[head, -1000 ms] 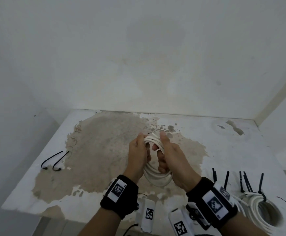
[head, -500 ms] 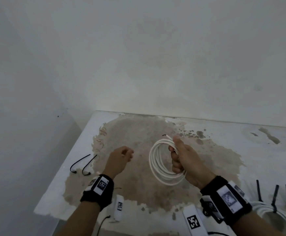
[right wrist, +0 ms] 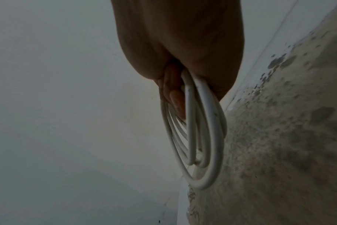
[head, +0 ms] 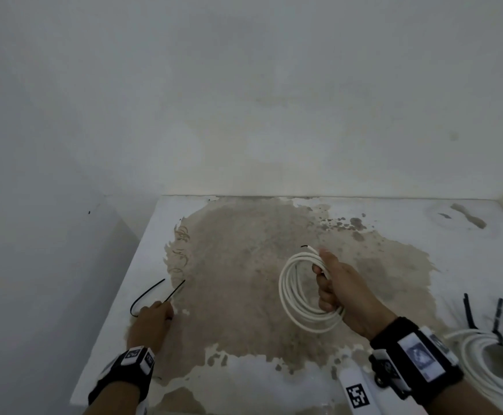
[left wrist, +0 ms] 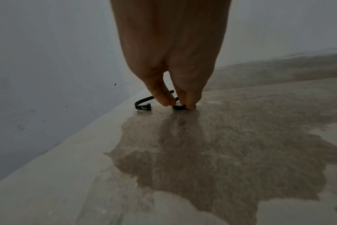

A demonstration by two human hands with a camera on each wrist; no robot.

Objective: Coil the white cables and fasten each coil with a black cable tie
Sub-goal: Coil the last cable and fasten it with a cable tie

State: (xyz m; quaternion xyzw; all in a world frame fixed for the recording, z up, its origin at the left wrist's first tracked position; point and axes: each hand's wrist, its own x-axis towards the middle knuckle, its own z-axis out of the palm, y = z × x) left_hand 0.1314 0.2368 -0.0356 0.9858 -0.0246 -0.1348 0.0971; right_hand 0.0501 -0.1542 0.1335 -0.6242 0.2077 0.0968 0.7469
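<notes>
The white cable coil [head: 305, 290] hangs in your right hand [head: 338, 287], lifted clear of the table [head: 274, 381] over the brown worn patch [head: 244, 280]. You hold it by one side so the loops stay stacked. The right wrist view shows your fingers [right wrist: 175, 99] curled through the loops and the strands bunched against the palm, so the grip is wrapped tight round the bundle. The free cable end [head: 310, 249], with its dark tip, sticks out just above your thumb, where it cannot spring loose. That leaves the far arc of the coil open for a tie to pass round, which is likely why you hold it there.

Left of the coil, near the table's left edge, lie two loose black cable ties. Your left hand [head: 151, 322] is down on the nearer cable tie [head: 176, 292], the one closer to the coil. In the left wrist view your fingertips [left wrist: 190, 103] press together on its curved strap at the table surface, a fine pinch, though blur makes it hard to say whether the strap is already lifted. The other cable tie [head: 145, 295] sits just beyond, untouched, its locking head [left wrist: 145, 107] resting on the table.

Your left arm reaches forward and outward, wrist low, hand pointing down. Your right forearm angles in from the right, wrist raised, knuckles turned toward you.

To the right of the coil, at the table's near corner, a finished coil [head: 495, 363] lies already tied, with spare black ties [head: 498, 314] just behind it.
</notes>
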